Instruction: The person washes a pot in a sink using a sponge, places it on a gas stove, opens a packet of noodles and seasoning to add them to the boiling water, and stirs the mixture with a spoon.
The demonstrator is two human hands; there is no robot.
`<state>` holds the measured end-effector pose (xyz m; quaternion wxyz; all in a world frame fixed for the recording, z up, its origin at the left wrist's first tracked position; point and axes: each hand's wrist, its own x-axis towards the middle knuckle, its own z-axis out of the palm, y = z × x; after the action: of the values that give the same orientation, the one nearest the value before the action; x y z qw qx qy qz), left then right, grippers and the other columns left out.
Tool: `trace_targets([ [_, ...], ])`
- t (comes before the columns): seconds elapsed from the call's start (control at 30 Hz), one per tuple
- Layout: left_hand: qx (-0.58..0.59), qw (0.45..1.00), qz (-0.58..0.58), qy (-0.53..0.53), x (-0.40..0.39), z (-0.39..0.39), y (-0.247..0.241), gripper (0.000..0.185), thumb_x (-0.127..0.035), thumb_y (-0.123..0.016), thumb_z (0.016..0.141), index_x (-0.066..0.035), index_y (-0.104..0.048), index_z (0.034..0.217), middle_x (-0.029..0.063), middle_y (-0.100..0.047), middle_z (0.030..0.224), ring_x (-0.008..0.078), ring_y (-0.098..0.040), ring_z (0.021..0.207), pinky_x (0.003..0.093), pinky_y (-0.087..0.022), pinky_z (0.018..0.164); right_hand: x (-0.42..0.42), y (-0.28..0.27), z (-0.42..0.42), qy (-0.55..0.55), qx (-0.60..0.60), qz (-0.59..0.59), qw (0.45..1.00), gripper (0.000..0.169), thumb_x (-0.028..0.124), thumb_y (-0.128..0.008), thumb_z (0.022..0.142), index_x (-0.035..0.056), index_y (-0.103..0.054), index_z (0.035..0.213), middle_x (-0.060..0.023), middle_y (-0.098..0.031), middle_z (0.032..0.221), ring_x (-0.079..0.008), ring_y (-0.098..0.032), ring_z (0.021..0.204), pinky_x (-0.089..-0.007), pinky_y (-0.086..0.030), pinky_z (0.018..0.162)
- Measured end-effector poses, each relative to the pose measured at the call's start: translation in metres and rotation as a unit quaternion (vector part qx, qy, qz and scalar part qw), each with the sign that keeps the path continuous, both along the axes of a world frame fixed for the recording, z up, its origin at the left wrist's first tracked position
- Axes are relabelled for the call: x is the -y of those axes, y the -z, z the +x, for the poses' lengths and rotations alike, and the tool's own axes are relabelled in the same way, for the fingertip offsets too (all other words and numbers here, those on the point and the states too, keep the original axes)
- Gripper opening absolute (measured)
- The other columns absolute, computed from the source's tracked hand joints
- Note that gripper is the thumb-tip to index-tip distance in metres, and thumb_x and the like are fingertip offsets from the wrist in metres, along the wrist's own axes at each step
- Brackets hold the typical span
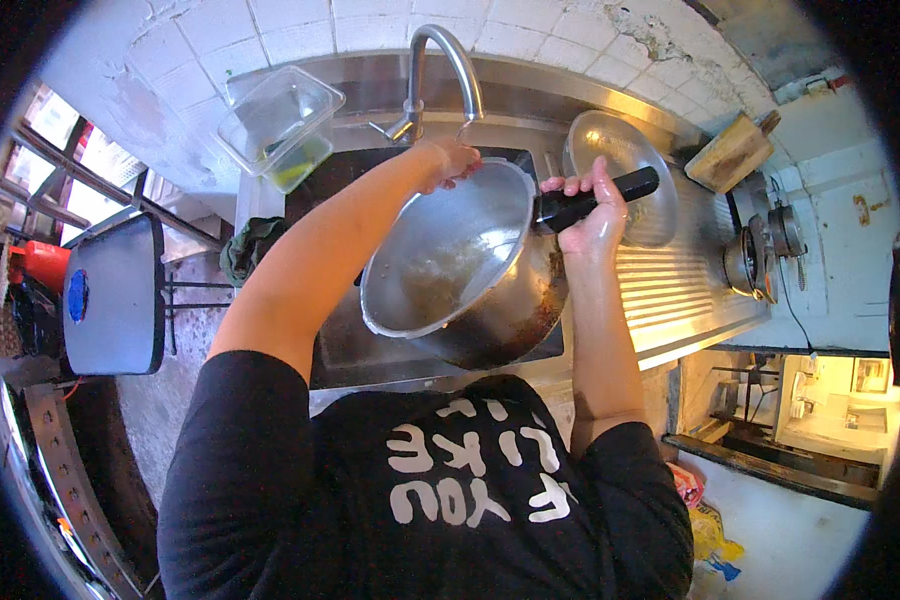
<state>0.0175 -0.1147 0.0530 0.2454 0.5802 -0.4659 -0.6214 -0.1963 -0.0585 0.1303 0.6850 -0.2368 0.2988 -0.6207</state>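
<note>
A large metal pot (450, 255), likely a pressure cooker body, is tilted over the dark sink basin (337, 322) with its mouth towards the upper left. Its inside is wet with brownish residue at the bottom, and dark scorch marks cover the outer wall. My right hand (591, 221) is wrapped around the black handle (640, 183), thumb up and skin wet. At the far rim, my left hand (454, 166) is just below the spout of the steel faucet (420, 82), from which a thin stream seems to run. Its fingers are partly hidden, so a hold is unclear.
Two clear plastic containers (292, 112) are stacked at the sink's back left corner. A translucent bowl (615, 142) leans on the ribbed drainboard (667, 292). Farther right are a wooden board (731, 154) and metal pots (742, 259). A dark cloth (249, 251) hangs at the left edge.
</note>
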Motion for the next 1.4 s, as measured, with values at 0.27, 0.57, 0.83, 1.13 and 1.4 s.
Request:
trace_targets([
  [0.27,0.25,0.801,-0.462,0.286,-0.028,-0.016,-0.002,0.021,-0.02,-0.052,0.088,-0.003,-0.063,0.096,0.0104,-0.062,0.106,0.0239,-0.059,0.097,0.0379,-0.048,0.084,-0.017,-0.04,-0.012,-0.074,-0.053,-0.082,0.992,0.035,0.032,-0.057,0.091,0.0117,-0.045,0.066,-0.0058,-0.046,0.058,-0.0283,-0.056,0.066,-0.0469,-0.043,0.08],
  [0.57,0.444,0.654,-0.489,0.369,-0.096,-0.014,0.133,0.053,-0.02,-0.052,0.08,-0.005,-0.047,0.131,0.0101,-0.041,0.14,0.0242,-0.032,0.133,0.0411,-0.019,0.112,-0.031,-0.053,0.0,-0.17,-0.061,-0.279,0.943,0.025,0.026,-0.053,0.092,0.0116,-0.046,0.072,-0.0035,-0.045,0.06,-0.0221,-0.051,0.066,-0.0426,-0.044,0.078],
  [0.83,0.343,0.859,-0.381,0.005,-0.168,0.03,0.095,0.035,-0.013,-0.058,0.077,-0.005,-0.061,0.11,0.0135,-0.059,0.106,0.0324,-0.059,0.085,0.0424,-0.05,0.076,-0.046,-0.044,0.029,-0.109,-0.162,-0.361,0.912,0.009,0.007,-0.062,0.084,0.0058,-0.054,0.08,-0.0036,-0.054,0.066,-0.0146,-0.053,0.061,-0.0334,-0.048,0.067],
  [1.13,-0.346,0.869,0.354,-0.021,-0.19,-0.064,0.125,0.028,-0.036,-0.048,0.094,-0.013,-0.057,0.108,0.0056,-0.057,0.099,0.0216,-0.054,0.093,0.0501,-0.05,0.077,-0.095,-0.061,0.086,-0.23,-0.458,-0.438,0.738,0.027,0.002,-0.065,0.079,0.0042,-0.044,0.061,-0.0019,-0.046,0.058,-0.0112,-0.04,0.05,-0.026,-0.032,0.049],
  [1.4,-0.278,0.895,0.341,-0.065,-0.189,-0.074,0.134,0.038,-0.034,-0.054,0.09,-0.008,-0.051,0.118,0.0091,-0.055,0.115,0.0239,-0.054,0.097,0.0527,-0.047,0.08,-0.097,-0.067,0.087,-0.2,-0.461,-0.401,0.766,0.021,0.002,-0.068,0.077,0.0034,-0.051,0.065,-0.005,-0.055,0.068,-0.0115,-0.051,0.062,-0.0251,-0.04,0.057],
])
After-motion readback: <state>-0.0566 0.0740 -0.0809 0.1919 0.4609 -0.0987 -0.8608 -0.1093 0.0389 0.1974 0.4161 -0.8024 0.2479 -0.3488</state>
